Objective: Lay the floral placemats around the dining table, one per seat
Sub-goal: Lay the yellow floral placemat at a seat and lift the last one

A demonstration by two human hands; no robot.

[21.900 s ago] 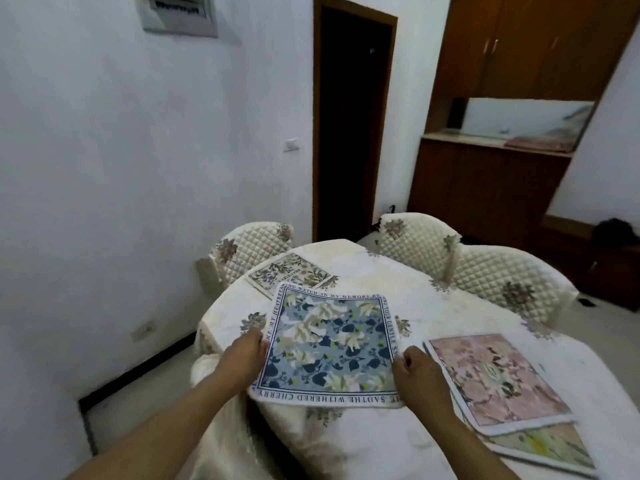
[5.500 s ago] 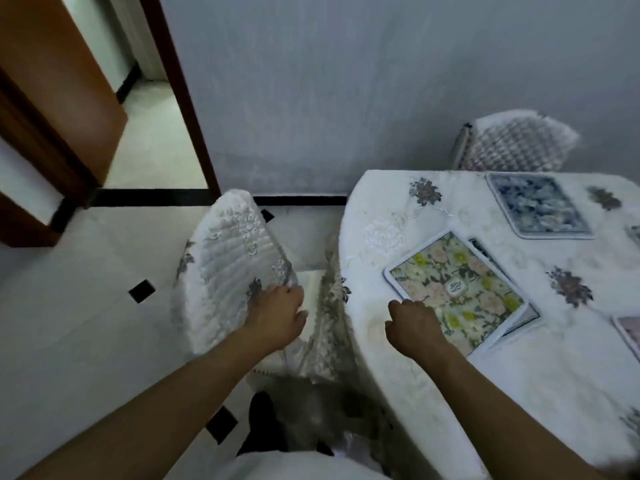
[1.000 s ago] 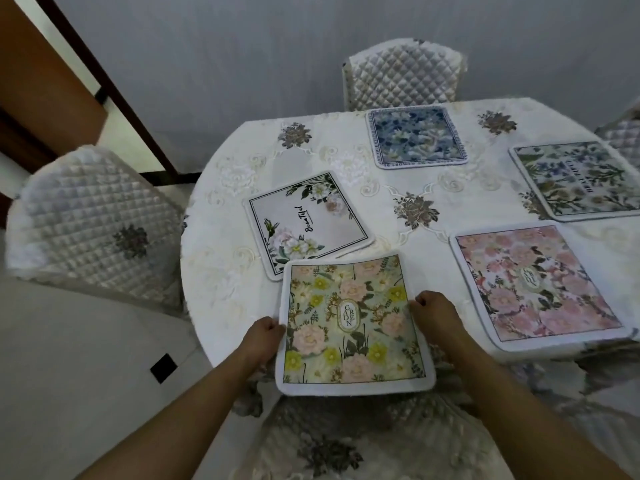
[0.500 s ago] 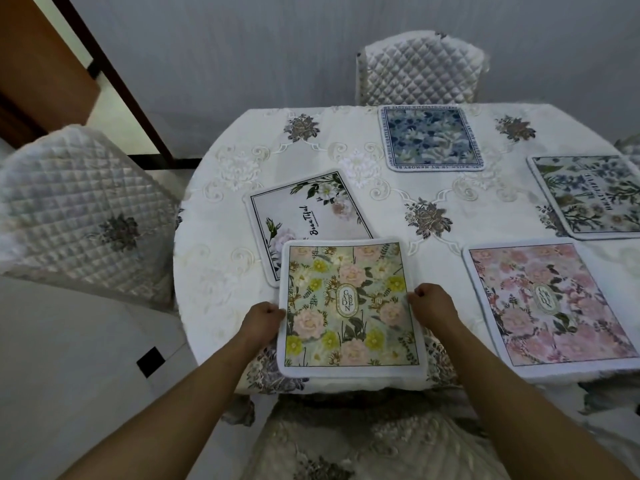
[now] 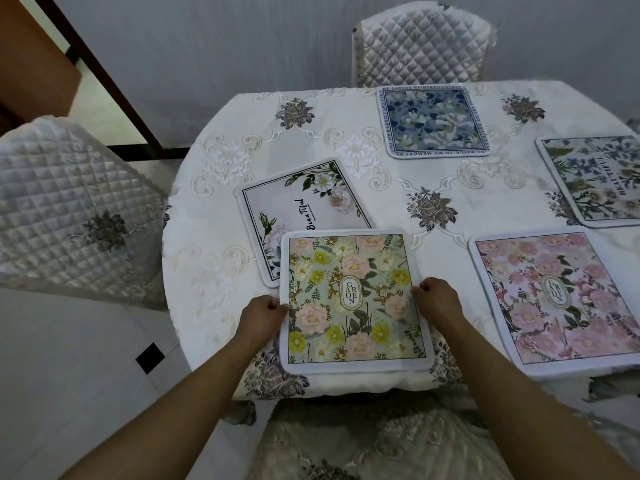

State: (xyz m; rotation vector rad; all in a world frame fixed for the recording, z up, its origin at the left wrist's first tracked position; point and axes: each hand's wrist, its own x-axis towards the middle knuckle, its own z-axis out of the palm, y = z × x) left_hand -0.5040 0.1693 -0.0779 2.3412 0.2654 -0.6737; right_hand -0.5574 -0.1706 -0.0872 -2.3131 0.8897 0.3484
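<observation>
A green and yellow floral placemat (image 5: 353, 299) marked "GARDEN" lies at the near edge of the round dining table (image 5: 214, 216). My left hand (image 5: 261, 315) grips its left edge and my right hand (image 5: 438, 301) grips its right edge. Its far left corner overlaps a white "Beautiful" placemat (image 5: 301, 206). A pink floral placemat (image 5: 561, 299) lies to the right, a blue one (image 5: 433, 121) at the far side, and a white one with blue flowers (image 5: 599, 178) at the far right.
Quilted white chairs stand at the left (image 5: 72, 216) and the far side (image 5: 420, 46). Another chair's lace-covered back (image 5: 363, 441) is right below me against the table edge. A doorway (image 5: 86, 81) opens at the upper left.
Both hands have slid the green and yellow placemat a little farther onto the table, so it now covers more of the white "Beautiful" placemat's corner.
</observation>
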